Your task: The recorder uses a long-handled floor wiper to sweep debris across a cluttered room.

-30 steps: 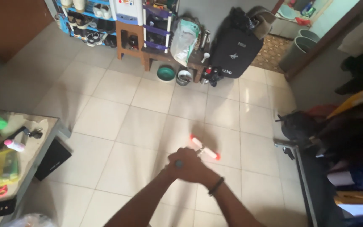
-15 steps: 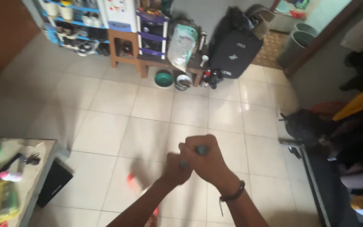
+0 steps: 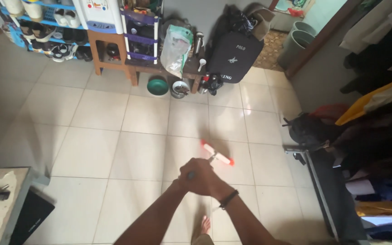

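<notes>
- Pale floor tiles (image 3: pixel 91 109) fill the frame; a dark suitcase (image 3: pixel 234 56) stands at the upper middle.
- Both my left hand (image 3: pixel 191 174) and right hand (image 3: pixel 212 181) are clenched around the handle of a mop (image 3: pixel 217 153).
- Its white, red-ended head, at lower left 0.5 s ago, now lies just above my hands.

A pale green-and-clear plastic bag (image 3: pixel 176 48) hangs by the wooden bench (image 3: pixel 159 69), beside a black suitcase (image 3: pixel 233 56).
</notes>
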